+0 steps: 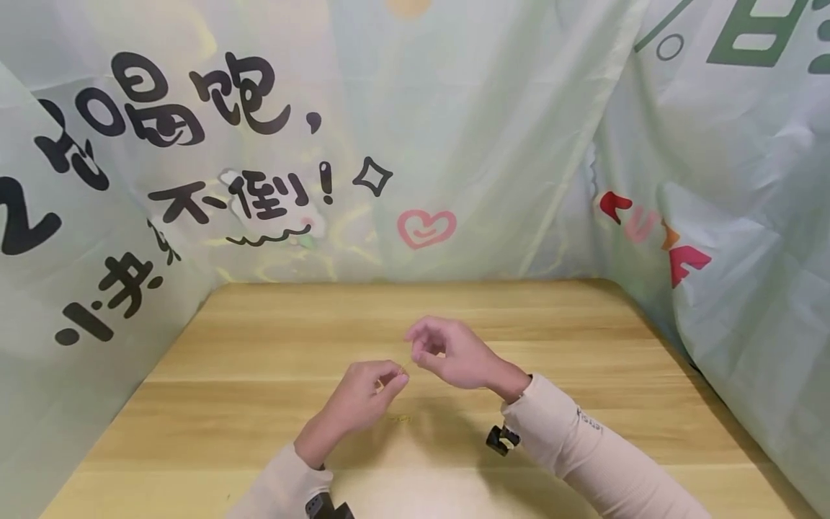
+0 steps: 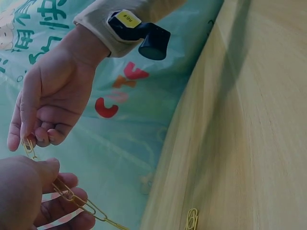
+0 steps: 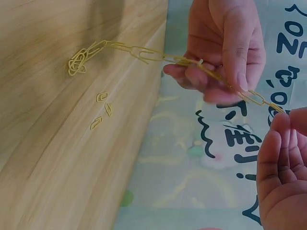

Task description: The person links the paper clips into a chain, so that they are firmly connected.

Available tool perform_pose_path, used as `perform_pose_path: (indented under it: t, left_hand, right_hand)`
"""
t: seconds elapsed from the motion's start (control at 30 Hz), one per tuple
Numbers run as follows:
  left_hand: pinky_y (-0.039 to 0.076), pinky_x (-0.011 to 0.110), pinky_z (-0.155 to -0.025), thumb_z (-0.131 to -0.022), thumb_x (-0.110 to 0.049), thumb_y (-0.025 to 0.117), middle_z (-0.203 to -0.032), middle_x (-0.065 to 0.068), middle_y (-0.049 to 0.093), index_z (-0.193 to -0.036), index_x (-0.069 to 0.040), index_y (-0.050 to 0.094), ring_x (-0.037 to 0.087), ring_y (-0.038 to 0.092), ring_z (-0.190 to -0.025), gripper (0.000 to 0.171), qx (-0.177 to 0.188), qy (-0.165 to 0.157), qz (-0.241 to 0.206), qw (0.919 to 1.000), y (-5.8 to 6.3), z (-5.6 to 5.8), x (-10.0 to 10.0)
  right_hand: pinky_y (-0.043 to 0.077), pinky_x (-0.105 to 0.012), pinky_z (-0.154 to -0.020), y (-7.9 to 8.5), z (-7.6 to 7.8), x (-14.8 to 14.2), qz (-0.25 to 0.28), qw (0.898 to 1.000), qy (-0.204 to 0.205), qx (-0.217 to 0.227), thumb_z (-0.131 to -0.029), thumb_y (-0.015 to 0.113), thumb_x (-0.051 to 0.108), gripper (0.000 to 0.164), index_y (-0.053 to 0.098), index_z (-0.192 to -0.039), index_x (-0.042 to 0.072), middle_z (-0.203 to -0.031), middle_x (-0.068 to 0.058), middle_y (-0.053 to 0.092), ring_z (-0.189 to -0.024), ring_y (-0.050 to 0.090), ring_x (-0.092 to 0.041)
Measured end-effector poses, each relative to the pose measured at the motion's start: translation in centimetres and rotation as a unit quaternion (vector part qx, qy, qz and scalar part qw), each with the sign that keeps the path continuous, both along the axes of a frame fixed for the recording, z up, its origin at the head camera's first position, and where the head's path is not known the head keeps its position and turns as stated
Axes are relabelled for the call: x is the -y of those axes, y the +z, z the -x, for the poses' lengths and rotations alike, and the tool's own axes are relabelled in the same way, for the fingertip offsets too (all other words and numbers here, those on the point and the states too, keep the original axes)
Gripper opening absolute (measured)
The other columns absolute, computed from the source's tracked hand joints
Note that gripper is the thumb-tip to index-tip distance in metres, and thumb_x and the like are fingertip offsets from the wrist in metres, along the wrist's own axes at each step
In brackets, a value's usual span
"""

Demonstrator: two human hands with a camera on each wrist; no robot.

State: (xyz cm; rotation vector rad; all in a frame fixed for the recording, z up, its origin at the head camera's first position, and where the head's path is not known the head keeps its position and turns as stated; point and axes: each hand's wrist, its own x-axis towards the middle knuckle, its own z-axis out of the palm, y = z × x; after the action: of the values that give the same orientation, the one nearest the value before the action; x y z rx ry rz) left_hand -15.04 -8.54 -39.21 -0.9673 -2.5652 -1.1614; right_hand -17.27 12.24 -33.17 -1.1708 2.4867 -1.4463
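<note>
A chain of linked gold paper clips point(image 3: 146, 53) runs from a small heap on the table up through my left hand point(image 1: 363, 396). The left thumb and fingers pinch the chain near its upper end, and more links point(image 2: 91, 206) trail below the fingers in the left wrist view. Above and to the right, my right hand point(image 1: 457, 353) pinches the paper clip point(image 2: 29, 147) at the chain's end between thumb and index finger. Its other fingers are loosely curled. A short stretch of chain spans the gap between the two hands.
Three loose paper clips point(image 3: 101, 97) lie on the wooden table point(image 1: 259, 404) beside the heaped end of the chain point(image 3: 79, 63). A printed cloth point(image 1: 493, 144) hangs behind and along both sides of the table. Each wrist wears a small black camera point(image 1: 502, 440).
</note>
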Motion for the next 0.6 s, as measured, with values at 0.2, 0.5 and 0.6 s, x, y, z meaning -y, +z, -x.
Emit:
perform_pose_path:
  t: [0.2, 0.5, 0.6]
  left_hand:
    - [0.054, 0.03, -0.072, -0.1, -0.023, 0.055, -0.085, -0.002, 0.068, -0.103, -0.003, 0.068, 0.013, 0.063, -0.079, 0.024, -0.001, 0.021, -0.012, 0.9997, 0.25, 0.01, -0.22]
    - [0.055, 0.029, -0.069, -0.1, -0.015, 0.053, -0.092, 0.008, 0.07, -0.106, 0.001, 0.067, 0.017, 0.066, -0.081, 0.022, -0.024, 0.003, -0.084, 0.9962, 0.08, 0.25, -0.48]
    - [0.055, 0.03, -0.069, -0.1, -0.015, 0.054, -0.09, 0.007, 0.07, -0.103, 0.0, 0.067, 0.016, 0.065, -0.08, 0.021, -0.023, 0.0, -0.092, 0.9955, 0.21, 0.28, -0.58]
  right_hand:
    - [0.054, -0.03, -0.074, 0.25, 0.1, 0.06, -0.006, 1.0, -0.003, 0.002, -0.091, 0.061, -0.002, 0.02, 0.06, -0.111, -0.002, -0.084, 0.0, 0.063, -0.072, 0.063, -0.013]
    - [0.054, -0.03, -0.074, 0.21, 0.13, 0.16, 0.0, 1.0, 0.001, -0.002, -0.09, 0.062, -0.002, 0.02, 0.06, -0.11, -0.001, -0.083, 0.0, 0.063, -0.072, 0.064, -0.016]
    - [0.055, -0.031, -0.074, 0.28, 0.1, 0.22, 0.003, 1.0, 0.004, -0.007, -0.09, 0.062, -0.002, 0.019, 0.06, -0.109, -0.002, -0.084, -0.001, 0.063, -0.071, 0.063, -0.011]
